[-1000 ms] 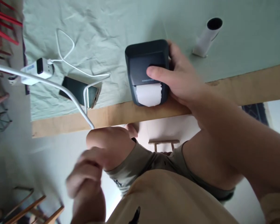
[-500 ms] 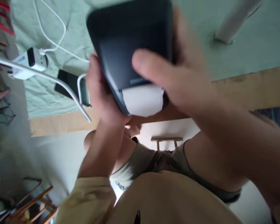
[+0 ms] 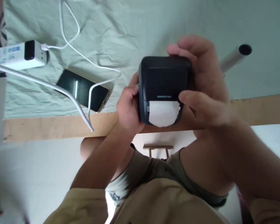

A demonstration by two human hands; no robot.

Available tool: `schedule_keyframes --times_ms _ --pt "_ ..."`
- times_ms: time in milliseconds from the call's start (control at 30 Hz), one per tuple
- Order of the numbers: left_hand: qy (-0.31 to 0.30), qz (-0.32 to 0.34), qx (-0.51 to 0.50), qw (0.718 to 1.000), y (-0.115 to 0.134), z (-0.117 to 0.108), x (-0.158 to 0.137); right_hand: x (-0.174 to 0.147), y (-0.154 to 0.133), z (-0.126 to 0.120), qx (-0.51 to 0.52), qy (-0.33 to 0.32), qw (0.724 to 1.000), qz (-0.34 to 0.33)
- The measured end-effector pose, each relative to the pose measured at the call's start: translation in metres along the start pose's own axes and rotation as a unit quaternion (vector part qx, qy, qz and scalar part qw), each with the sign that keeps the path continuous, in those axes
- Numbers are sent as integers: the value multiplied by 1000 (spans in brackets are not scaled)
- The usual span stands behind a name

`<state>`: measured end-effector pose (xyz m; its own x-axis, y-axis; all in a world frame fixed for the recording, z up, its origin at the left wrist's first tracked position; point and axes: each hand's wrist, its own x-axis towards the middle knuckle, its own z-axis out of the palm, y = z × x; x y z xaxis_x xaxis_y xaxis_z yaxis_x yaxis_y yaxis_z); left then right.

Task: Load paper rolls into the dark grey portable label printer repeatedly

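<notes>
Between my two hands is a black label printer (image 3: 165, 79) with "NIIMBOT" lettering on its front, held over the table's near edge. A torn-edged piece of white paper (image 3: 163, 113) sticks out of its lower slot. My left hand (image 3: 129, 107) is wrapped round the printer's left side. On the opposite side, my right hand (image 3: 205, 84) holds the printer with its thumb at the lower right of the front and its fingers at the upper right corner. The undersides of both grips are hidden.
A phone (image 3: 84, 88) lies left of the printer on the green cloth (image 3: 140, 34). Beyond it, a white power bank (image 3: 21, 56) has a white cable (image 3: 84, 56) plugged in. A thicker white cord (image 3: 53, 87) crosses in front. A pale tube (image 3: 234, 57) lies at the right.
The printer has come down and to the right in view, looking smaller and more upright. Both hands moved with it, and my right thumb slid from the middle of its front to the right edge.
</notes>
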<state>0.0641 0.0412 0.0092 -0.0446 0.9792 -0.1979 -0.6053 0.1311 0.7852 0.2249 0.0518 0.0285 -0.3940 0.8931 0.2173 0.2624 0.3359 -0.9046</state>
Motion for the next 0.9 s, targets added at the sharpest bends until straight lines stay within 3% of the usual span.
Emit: schedule_keyframes --times_ms 100,233,367,433,533,600,733,900 --pt "-11 -30 -7 999 -1 -2 1 2 -4 -5 52 -7 999 14" --pt "-25 -38 -44 998 -1 -2 2 6 -19 -15 -61 -10 998 -17" --pt "-68 -30 -72 995 1 6 -1 13 -43 -19 -248 143 958 2" --pt "-85 -33 -69 994 1 8 -1 18 -50 -16 -259 208 943 23" --pt "-100 -26 -59 993 -1 7 1 21 -50 -12 -204 261 943 -23" --pt "-103 -22 -54 993 -2 5 2 18 -44 -11 -219 236 946 -48" --pt "-96 -24 -44 994 -3 3 1 11 -31 -12 -360 86 929 -34" --pt "-84 -11 34 996 -5 3 -1 12 -31 -11 -453 -59 888 50"
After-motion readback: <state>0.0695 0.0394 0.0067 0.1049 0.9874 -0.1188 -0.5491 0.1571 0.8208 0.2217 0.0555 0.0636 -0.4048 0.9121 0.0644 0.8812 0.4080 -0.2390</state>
